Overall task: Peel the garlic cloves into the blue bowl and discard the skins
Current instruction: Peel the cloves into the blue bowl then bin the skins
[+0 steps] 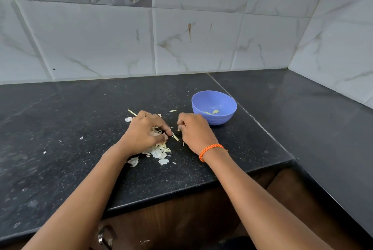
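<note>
Your blue bowl [214, 106] sits on the black counter [60, 120] at about one o'clock from your hands, just beyond the right one, and it holds two or three pale peeled cloves [215, 111] low against its near wall. Your left hand [143, 131] has its fingers curled down, pinching at the skins [159, 151] heaped under and at six o'clock of it. Your right hand [195, 131], orange band [211, 151] at the wrist, is curled with fingertips pinching a small scrap; what it is, you cannot tell.
</note>
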{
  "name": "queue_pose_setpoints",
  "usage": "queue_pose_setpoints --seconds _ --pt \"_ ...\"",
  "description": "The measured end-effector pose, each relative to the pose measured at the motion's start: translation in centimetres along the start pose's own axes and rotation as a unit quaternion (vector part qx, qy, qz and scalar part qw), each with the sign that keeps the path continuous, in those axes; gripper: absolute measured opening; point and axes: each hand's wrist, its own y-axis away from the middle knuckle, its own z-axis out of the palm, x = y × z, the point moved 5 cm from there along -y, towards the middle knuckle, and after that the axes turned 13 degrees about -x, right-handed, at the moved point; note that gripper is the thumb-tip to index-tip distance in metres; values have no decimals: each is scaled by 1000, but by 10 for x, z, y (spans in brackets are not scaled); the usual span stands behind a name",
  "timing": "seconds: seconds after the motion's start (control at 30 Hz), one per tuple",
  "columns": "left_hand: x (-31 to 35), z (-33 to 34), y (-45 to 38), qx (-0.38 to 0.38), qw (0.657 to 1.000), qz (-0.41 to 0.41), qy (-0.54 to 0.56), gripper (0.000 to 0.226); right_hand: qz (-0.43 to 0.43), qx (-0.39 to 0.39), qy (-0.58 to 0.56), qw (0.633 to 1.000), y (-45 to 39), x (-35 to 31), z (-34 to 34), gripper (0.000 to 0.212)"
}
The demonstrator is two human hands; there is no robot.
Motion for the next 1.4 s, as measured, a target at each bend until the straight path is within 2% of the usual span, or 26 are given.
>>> queue_pose_setpoints --seconds 0.1,0.2,0.3,0.37,0.5,0.57,0.7,0.83,1.17,1.4 --pt "-4 1 0 -68 997 1 22 22 9 32 -26 999 8 3 7 13" --pt "-1 3 2 -71 997 -5 6 19 9 53 -53 997 7 5 7 12" --pt "-3 4 2 -67 997 -22 16 17 29 72 -126 989 8 12 6 12" --pt "-2 4 2 -50 998 -24 13 11 44 80 -179 980 8 17 6 11" --pt "2 0 0 43 999 -1 10 5 12 110 -274 955 12 16 3 10" --pt "1 -5 1 77 996 10 35 8 -11 120 -283 951 15 10 2 9" --pt "14 -9 3 85 991 32 99 12 -41 130 -282 950 16 4 3 11" --pt "21 -9 6 125 988 14 90 7 -50 130 -277 951 17 5 4 10" --pt "19 -6 4 116 966 -12 229 4 -59 118 -330 935 15 8 4 12" --pt "15 -3 2 105 958 -1 267 6 -70 117 -361 923 13 11 3 13"
